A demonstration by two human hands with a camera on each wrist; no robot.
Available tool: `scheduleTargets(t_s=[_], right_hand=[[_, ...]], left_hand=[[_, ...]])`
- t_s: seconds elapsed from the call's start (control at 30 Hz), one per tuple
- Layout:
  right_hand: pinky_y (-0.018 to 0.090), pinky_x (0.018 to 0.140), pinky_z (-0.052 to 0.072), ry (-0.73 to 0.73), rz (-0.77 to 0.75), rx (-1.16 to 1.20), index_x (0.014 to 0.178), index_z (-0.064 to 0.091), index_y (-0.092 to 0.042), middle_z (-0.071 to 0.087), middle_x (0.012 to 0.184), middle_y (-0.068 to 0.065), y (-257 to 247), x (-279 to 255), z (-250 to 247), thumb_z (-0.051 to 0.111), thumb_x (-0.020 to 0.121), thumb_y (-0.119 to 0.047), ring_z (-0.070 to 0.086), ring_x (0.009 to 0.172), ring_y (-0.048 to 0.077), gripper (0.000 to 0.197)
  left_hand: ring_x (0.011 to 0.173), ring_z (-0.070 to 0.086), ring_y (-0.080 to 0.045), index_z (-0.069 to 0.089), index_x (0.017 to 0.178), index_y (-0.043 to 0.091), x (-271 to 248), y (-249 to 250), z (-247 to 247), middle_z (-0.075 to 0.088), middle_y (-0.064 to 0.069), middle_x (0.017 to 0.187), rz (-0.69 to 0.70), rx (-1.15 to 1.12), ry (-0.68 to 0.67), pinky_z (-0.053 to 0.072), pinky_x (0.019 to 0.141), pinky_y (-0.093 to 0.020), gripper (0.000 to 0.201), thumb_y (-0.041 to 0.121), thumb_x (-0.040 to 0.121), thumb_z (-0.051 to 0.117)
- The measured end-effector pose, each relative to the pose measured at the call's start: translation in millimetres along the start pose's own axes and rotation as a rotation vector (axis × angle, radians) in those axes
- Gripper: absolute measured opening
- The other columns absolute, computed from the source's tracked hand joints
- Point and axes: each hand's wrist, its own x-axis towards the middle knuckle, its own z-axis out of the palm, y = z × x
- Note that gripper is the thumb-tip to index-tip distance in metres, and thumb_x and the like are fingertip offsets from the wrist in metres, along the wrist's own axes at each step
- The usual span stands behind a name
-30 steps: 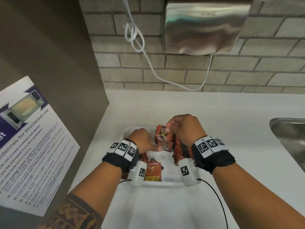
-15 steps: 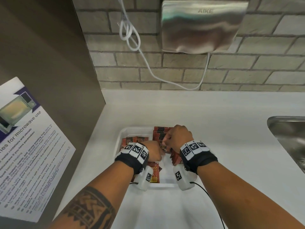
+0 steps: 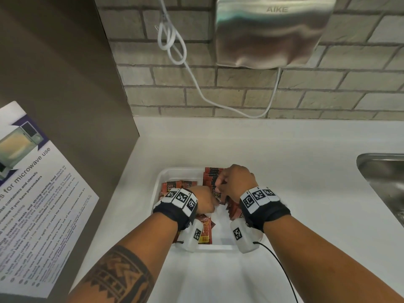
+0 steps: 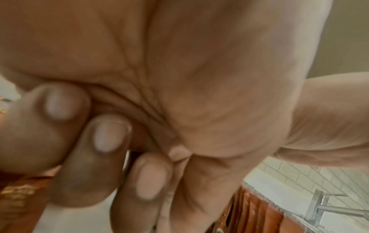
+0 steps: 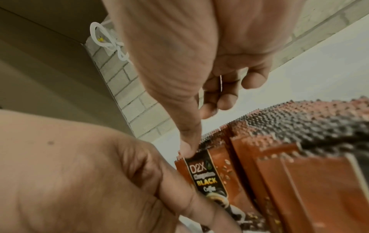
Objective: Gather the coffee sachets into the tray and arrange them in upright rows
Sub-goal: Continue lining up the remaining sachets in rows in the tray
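A white tray (image 3: 181, 170) sits on the counter. An upright row of orange-brown coffee sachets (image 3: 211, 176) (image 5: 299, 181) fills its right side. Loose sachets lie flat at its left (image 3: 172, 185) and near its front (image 3: 205, 232). My right hand (image 3: 235, 182) (image 5: 179, 63) pinches the top edge of the front sachet (image 3: 217, 193) (image 5: 207, 175), thumb tip on its corner. My left hand (image 3: 204, 200) (image 5: 79, 173) holds that same sachet's face from the left. In the left wrist view its fingers (image 4: 103, 137) curl tight against the palm.
A steel sink (image 3: 384, 178) lies at the right with a tap (image 4: 329, 209). A hand dryer (image 3: 271, 29) and its looped white cable (image 3: 175, 47) hang on the brick wall. A brown side panel (image 3: 65, 84) with a microwave poster (image 3: 32, 204) bounds the left.
Both hands came down from above the tray with a few sachets and now hold the front sachet against the upright row. Since half a second ago they have barely moved.
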Motion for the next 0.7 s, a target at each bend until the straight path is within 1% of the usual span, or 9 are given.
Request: scheduleTargets(t_s=[0.07,0.13,0.2,0.27,0.3,0.37,0.47,0.57,0.7], right_hand=[[0.034,0.092,0.051,0.016,-0.013,0.042,0.072,0.069,-0.033,0.06,0.074,-0.017,1,0,-2,0.076,0.079,-0.024,0.064,0.087,0.01,0.014],[0.035,0.09,0.052,0.023,-0.024,0.073,0.07,0.068,-0.033,0.063,0.076,-0.016,2,0,-4,0.077,0.079,-0.024,0.064,0.085,0.01,0.016],[0.036,0.089,0.053,0.054,-0.056,0.103,0.069,0.067,-0.035,0.066,0.081,-0.015,4,-1,-6,0.074,0.081,-0.022,0.064,0.085,0.011,0.019],[0.034,0.084,0.055,0.102,-0.1,0.147,0.072,0.067,-0.035,0.067,0.082,-0.014,4,-6,-10,0.069,0.083,-0.019,0.065,0.083,0.011,0.019],[0.03,0.081,0.055,0.112,-0.11,0.178,0.074,0.069,-0.034,0.067,0.081,-0.015,4,-12,-14,0.068,0.085,-0.017,0.065,0.081,0.01,0.019],[0.023,0.074,0.054,0.095,-0.122,0.234,0.078,0.072,-0.029,0.069,0.08,-0.014,1,-28,-20,0.064,0.088,-0.015,0.066,0.078,0.008,0.019],[0.018,0.07,0.052,-0.041,-0.154,0.194,0.077,0.072,-0.029,0.069,0.08,-0.016,-5,-59,-20,0.062,0.092,-0.019,0.066,0.074,0.003,0.02],[0.025,0.079,0.057,-0.206,-0.129,0.105,0.084,0.075,-0.025,0.071,0.098,-0.014,-7,-77,2,0.063,0.093,-0.031,0.067,0.083,0.005,0.015],[0.033,0.079,0.058,-0.298,-0.097,-0.062,0.087,0.069,-0.019,0.069,0.088,-0.003,-9,-80,35,0.055,0.093,-0.033,0.066,0.082,0.015,0.021]], left_hand=[[0.104,0.057,-0.02,0.066,0.126,0.007,-2,-1,0,0.064,-0.007,0.117,-0.005,-0.009,0.008,0.047,0.099,-0.037,0.036,0.017,0.094,0.052],[0.111,0.06,-0.023,0.068,0.119,0.006,-4,-2,-2,0.066,-0.007,0.121,-0.008,-0.025,0.013,0.047,0.1,-0.037,0.031,0.018,0.095,0.053],[0.103,0.061,-0.019,0.068,0.105,0.012,-7,-4,-3,0.067,-0.01,0.126,-0.013,-0.055,0.035,0.049,0.095,-0.034,0.019,0.019,0.095,0.054],[0.101,0.065,-0.019,0.072,0.11,0.016,-12,-9,-4,0.071,-0.008,0.12,-0.031,-0.103,0.08,0.052,0.098,-0.035,0.023,0.024,0.093,0.059],[0.104,0.066,-0.019,0.073,0.116,0.016,-14,-13,-4,0.072,-0.005,0.119,-0.044,-0.117,0.1,0.052,0.098,-0.036,0.029,0.028,0.092,0.062],[0.107,0.064,-0.018,0.073,0.118,0.018,-20,-20,-3,0.069,0.001,0.119,-0.053,-0.106,0.135,0.05,0.096,-0.033,0.033,0.033,0.089,0.068],[0.108,0.059,-0.015,0.068,0.123,0.025,-27,-26,3,0.063,0.007,0.12,-0.062,-0.054,0.136,0.049,0.092,-0.03,0.044,0.039,0.083,0.077],[0.11,0.06,-0.017,0.065,0.126,0.026,-30,-25,10,0.063,0.006,0.124,-0.078,-0.021,0.085,0.05,0.091,-0.031,0.05,0.037,0.079,0.081],[0.109,0.059,-0.018,0.059,0.126,0.024,-30,-19,11,0.062,0.004,0.122,-0.079,-0.021,0.072,0.051,0.094,-0.032,0.054,0.023,0.077,0.083]])
